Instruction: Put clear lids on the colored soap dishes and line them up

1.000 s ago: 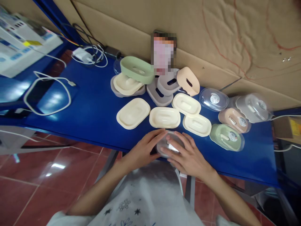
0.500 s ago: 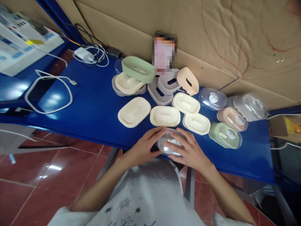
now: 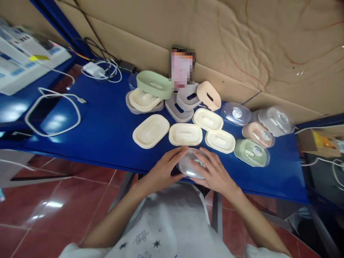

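A soap dish with a clear domed lid and a label [image 3: 185, 165] is held at the table's front edge, close to my body. My left hand [image 3: 167, 167] is curved round its left side, thumb below and fingers at the far rim. From the right, my right hand [image 3: 213, 169] grips it with fingers spread over the lid, hiding part of the label. Just beyond lie several cream oval trays, the nearest cream tray [image 3: 185, 134] almost at my fingertips. To the right stands a green soap dish with a clear lid [image 3: 251, 153].
Behind the trays are a green slotted tray [image 3: 154, 85], grey slotted trays [image 3: 178, 110] and a peach one [image 3: 208, 95]. A phone [image 3: 182, 68] leans on the cardboard-covered wall. More lidded dishes [image 3: 259, 134] stand right; a white cable [image 3: 53, 134] curls at left.
The view has shifted slightly, so the table items appear a little further left. Both hands keep their hold on the lidded soap dish, nearly unmoved.
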Motion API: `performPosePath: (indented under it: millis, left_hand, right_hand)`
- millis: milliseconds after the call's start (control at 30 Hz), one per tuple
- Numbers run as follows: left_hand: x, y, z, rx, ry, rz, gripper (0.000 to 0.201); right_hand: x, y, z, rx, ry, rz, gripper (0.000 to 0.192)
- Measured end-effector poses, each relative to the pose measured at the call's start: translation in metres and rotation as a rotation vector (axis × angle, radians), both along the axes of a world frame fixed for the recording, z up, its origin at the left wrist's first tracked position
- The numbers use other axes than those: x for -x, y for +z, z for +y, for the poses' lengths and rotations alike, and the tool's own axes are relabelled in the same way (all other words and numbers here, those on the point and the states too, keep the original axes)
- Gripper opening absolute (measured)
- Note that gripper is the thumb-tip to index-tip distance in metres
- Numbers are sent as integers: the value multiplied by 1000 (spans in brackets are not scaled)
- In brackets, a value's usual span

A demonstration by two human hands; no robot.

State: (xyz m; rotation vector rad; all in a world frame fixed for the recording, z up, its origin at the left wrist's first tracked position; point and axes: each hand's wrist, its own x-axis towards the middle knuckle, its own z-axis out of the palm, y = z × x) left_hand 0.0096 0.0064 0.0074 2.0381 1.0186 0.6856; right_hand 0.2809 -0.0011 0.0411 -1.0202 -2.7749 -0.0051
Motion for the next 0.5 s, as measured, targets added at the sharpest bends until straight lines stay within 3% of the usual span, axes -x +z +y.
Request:
performPosePath:
  millis: [167,333,400,500]
  left_hand:
    - [1,5,2,-23,-45,41,94]
    - [-2,2,-1,-71,-82,53,94]
    - [-2,3,-5,-81,-65,34,91]
    - [1,8,-8,-125,54,12,79]
  right_hand:
    - [0,-3,-12,-4,-41,4,54]
    - [-7,7,-20,29,-52,21,63]
    - [-27,20,-19,14,-108,78,70]
    - [-85,43,-7,-156,-395,198,87]
